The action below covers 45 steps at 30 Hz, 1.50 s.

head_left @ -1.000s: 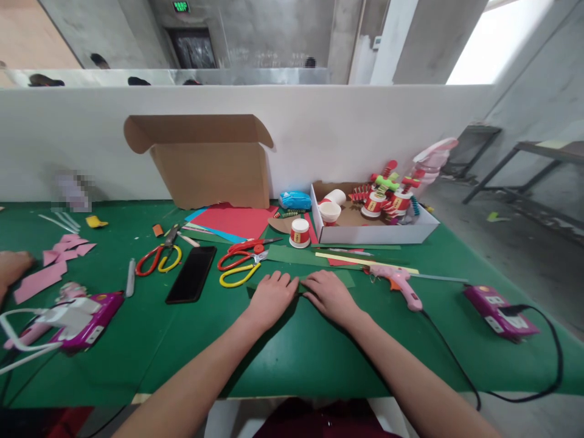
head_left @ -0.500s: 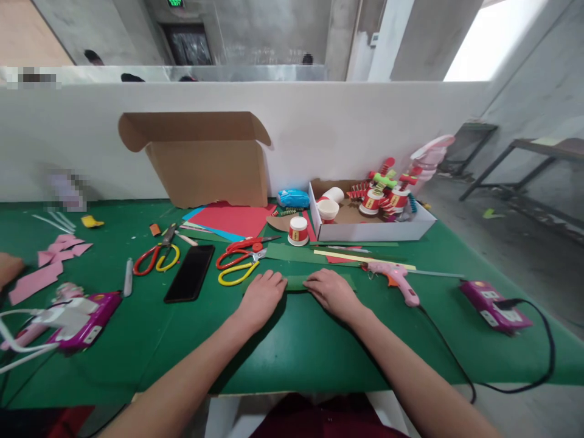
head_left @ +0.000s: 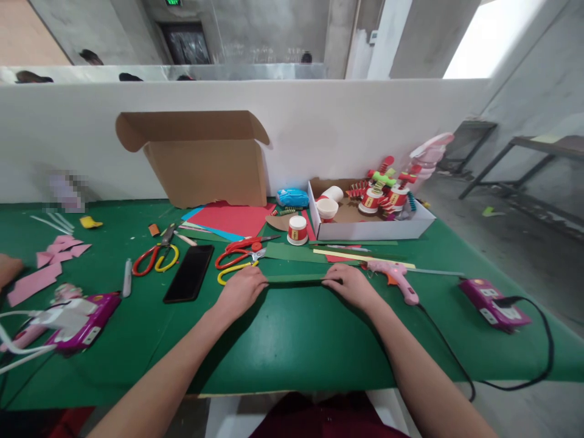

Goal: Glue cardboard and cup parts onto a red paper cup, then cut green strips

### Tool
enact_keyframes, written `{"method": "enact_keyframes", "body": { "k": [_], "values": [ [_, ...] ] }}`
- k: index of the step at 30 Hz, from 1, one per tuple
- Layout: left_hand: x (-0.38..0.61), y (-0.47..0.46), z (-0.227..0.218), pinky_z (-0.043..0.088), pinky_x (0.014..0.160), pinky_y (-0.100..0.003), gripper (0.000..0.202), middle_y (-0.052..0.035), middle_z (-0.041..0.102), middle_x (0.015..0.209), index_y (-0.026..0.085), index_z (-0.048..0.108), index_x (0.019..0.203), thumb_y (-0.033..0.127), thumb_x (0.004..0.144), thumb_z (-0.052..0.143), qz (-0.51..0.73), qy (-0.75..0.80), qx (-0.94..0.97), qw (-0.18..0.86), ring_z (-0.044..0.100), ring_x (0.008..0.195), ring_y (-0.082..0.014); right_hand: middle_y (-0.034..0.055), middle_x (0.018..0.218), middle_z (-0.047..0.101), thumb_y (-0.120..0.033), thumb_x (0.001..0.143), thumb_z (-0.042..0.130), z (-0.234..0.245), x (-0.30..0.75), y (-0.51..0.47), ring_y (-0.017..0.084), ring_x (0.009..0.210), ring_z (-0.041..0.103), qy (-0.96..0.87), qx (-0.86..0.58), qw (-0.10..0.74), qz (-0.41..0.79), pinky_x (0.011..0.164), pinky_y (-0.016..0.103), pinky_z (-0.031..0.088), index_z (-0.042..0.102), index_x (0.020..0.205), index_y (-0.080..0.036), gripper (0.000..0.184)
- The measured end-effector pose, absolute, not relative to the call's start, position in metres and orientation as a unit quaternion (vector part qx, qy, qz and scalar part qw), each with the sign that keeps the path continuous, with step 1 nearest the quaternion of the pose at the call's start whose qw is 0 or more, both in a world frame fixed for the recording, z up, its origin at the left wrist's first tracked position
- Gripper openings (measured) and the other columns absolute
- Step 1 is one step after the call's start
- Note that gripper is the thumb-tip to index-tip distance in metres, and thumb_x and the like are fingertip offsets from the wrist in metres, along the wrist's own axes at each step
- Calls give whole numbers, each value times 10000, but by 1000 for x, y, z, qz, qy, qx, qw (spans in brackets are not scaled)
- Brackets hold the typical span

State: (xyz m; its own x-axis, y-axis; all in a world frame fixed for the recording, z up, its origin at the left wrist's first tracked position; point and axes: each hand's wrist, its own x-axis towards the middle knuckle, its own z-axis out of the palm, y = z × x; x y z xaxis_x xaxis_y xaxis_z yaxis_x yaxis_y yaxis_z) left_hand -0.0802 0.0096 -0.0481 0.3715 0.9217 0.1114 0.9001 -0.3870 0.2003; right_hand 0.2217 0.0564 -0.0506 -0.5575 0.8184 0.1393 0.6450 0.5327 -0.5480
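A narrow green paper strip point(head_left: 295, 279) stretches level between my two hands, just over the green table. My left hand point(head_left: 244, 287) pinches its left end, close to the scissors with red and yellow handles point(head_left: 233, 271). Its right end is between the closed fingers of my right hand point(head_left: 349, 285), beside the pink glue gun point(head_left: 396, 277). Behind the strip lies a wider piece of green paper point(head_left: 292, 252). A red and white paper cup point(head_left: 297, 231) stands upside down beyond that.
A white box point(head_left: 374, 231) with cups and paper figures stands at the back right. A black phone point(head_left: 189, 274) and more scissors point(head_left: 157, 255) lie left. Purple power strips point(head_left: 495, 307) sit at both sides. Another person's hand point(head_left: 9, 269) is at the far left by pink paper pieces point(head_left: 39, 280).
My hands have moved apart along the green paper strip, the left one leftward and the right one slightly rightward. More of the strip shows between them.
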Motion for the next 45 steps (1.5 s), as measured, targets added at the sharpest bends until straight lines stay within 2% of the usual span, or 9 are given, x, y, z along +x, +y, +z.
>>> {"method": "enact_keyframes", "body": {
  "k": [9,15,21,25,28,31,35,40,45],
  "values": [
    [-101,-3,-53,468,828,-364,266,-95,704,895,179,730,885,183,942,470,108,543,833,-5,603,882,-225,54,909,718,-266,905,607,-50,225,58,176,848,654,-868,-416,174,209,810,303,502,794,899,-229,191],
    [-110,4,-53,466,811,-308,259,-53,702,826,186,718,819,267,947,508,173,548,813,94,616,830,-177,44,812,720,-283,890,603,-48,234,60,181,799,649,-831,-444,192,275,785,308,503,785,790,-212,219],
    [-110,2,-50,445,826,-316,218,-44,688,883,213,725,854,272,927,528,165,531,824,112,607,868,-177,44,846,733,-287,861,623,-47,239,60,196,812,660,-818,-470,181,277,803,329,504,773,833,-217,168],
    [-103,-5,-45,409,847,-350,143,-33,669,925,238,706,875,228,888,564,122,565,812,83,581,926,-200,41,853,717,-277,855,659,-40,230,56,198,810,654,-848,-472,137,201,780,322,479,745,932,-219,129],
    [-88,-7,-42,395,828,-368,105,-46,650,945,219,672,884,212,871,568,72,575,814,45,555,946,-226,66,861,694,-255,857,669,-30,214,49,229,855,642,-874,-472,65,95,801,348,441,718,906,-199,89],
    [-68,-3,-42,404,810,-343,138,-55,635,979,205,659,939,172,886,536,72,536,839,57,543,932,-210,81,921,680,-202,871,646,-23,194,43,224,905,629,-892,-445,26,77,801,327,430,692,894,-178,56],
    [-48,6,-46,419,807,-322,180,-62,631,967,203,687,974,192,923,515,89,509,853,77,536,920,-203,70,1019,672,-242,886,649,-28,178,40,206,961,622,-899,-411,56,140,790,292,450,688,1030,-199,156],
    [-43,14,-43,424,776,-316,211,-57,643,900,213,723,904,274,940,524,86,521,844,93,548,872,-195,37,923,685,-216,887,642,-41,179,46,162,882,645,-863,-431,136,225,785,264,472,736,906,-209,96],
    [-39,16,-34,426,744,-327,262,-62,663,854,194,713,866,270,953,478,50,556,827,70,571,857,-207,34,854,709,-265,898,627,-45,181,51,167,824,656,-837,-467,142,246,756,269,476,756,864,-215,143]
  ]
}}
